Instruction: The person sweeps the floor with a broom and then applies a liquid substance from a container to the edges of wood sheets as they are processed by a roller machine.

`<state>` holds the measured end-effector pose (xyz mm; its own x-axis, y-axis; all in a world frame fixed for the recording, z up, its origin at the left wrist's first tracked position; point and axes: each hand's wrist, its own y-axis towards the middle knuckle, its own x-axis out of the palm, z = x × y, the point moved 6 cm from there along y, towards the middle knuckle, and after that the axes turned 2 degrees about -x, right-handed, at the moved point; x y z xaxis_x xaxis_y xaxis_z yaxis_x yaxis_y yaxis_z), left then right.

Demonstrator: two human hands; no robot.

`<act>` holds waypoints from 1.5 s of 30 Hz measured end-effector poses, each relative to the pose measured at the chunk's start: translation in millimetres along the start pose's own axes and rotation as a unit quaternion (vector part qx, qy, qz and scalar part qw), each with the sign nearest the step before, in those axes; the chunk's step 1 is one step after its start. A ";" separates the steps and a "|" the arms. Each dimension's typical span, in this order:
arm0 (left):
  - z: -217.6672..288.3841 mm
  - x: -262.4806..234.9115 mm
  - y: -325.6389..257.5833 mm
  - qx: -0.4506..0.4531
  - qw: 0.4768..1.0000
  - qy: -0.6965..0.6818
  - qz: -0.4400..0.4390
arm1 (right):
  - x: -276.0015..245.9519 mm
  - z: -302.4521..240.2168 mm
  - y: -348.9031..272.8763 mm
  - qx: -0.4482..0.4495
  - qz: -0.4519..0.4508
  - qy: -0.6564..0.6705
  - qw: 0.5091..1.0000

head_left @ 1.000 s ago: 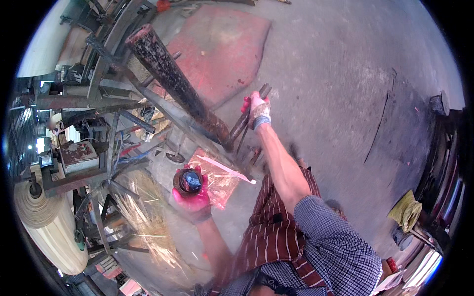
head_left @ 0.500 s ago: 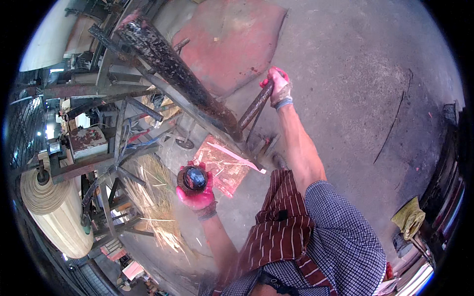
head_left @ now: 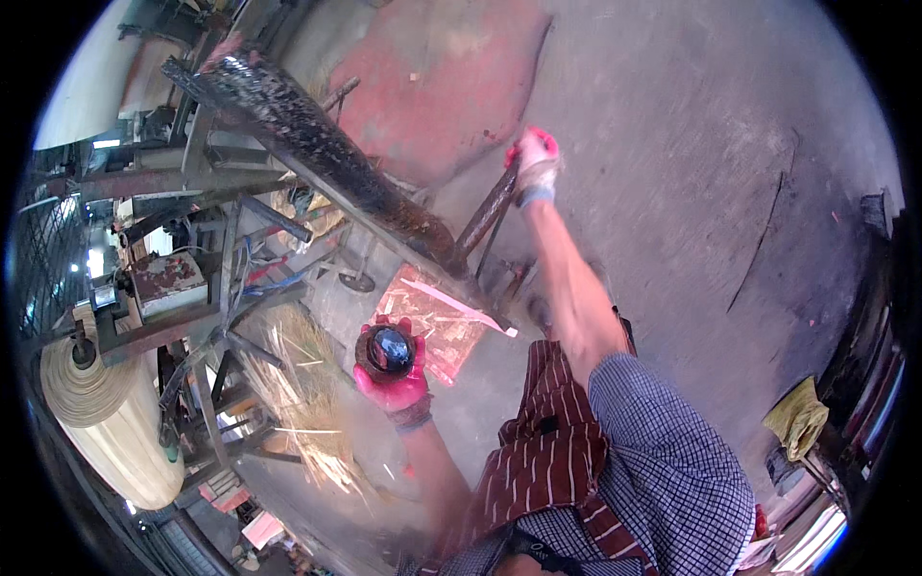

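Observation:
My left hand (head_left: 397, 389), in a pink-stained glove, is closed around a dark round knob-like piece (head_left: 388, 351) with a glossy black face. Whether this piece joins anything beneath it is hidden. Farther off to the right, my gloved right hand (head_left: 535, 158) is wrapped round the upper end of a rusty metal bar (head_left: 488, 213). That bar slants down to the lower end of a thick, worn black roller (head_left: 317, 134). The roller lies slantwise along a metal frame (head_left: 331, 197).
A wood-chip board (head_left: 427, 322) with a pink strip lies beyond my left hand. At the left are a large roll of pale sheet (head_left: 106, 422) and loose straw-like strips (head_left: 303, 384). Red sheeting (head_left: 437, 77) covers some floor ahead. A yellow cloth (head_left: 797, 418) lies at right.
My right hand and the bar's upper end have shifted slightly left. My left hand has moved a little right with the round piece, while the view has tilted slightly.

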<state>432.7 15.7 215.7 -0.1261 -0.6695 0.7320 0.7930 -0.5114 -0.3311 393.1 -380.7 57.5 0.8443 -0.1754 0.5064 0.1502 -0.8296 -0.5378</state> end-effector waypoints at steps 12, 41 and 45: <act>-36.4 53.2 37.1 -0.057 0.985 0.048 -0.157 | -24.9 -37.0 -195.7 -0.198 -0.272 -0.441 0.832; -63.4 38.2 43.9 -0.066 0.989 0.003 -0.136 | 13.2 -74.6 -172.0 -0.507 -0.331 -0.456 0.652; -49.3 21.6 39.4 -0.028 0.994 0.050 -0.093 | 14.5 -75.1 -98.7 -0.551 -0.253 -0.595 0.528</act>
<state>431.8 -45.5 189.1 -0.3294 -0.6093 0.7213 0.7158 -0.6593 -0.2300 351.9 -341.1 168.6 0.6641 0.1288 -0.7365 0.6735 -0.5307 0.5145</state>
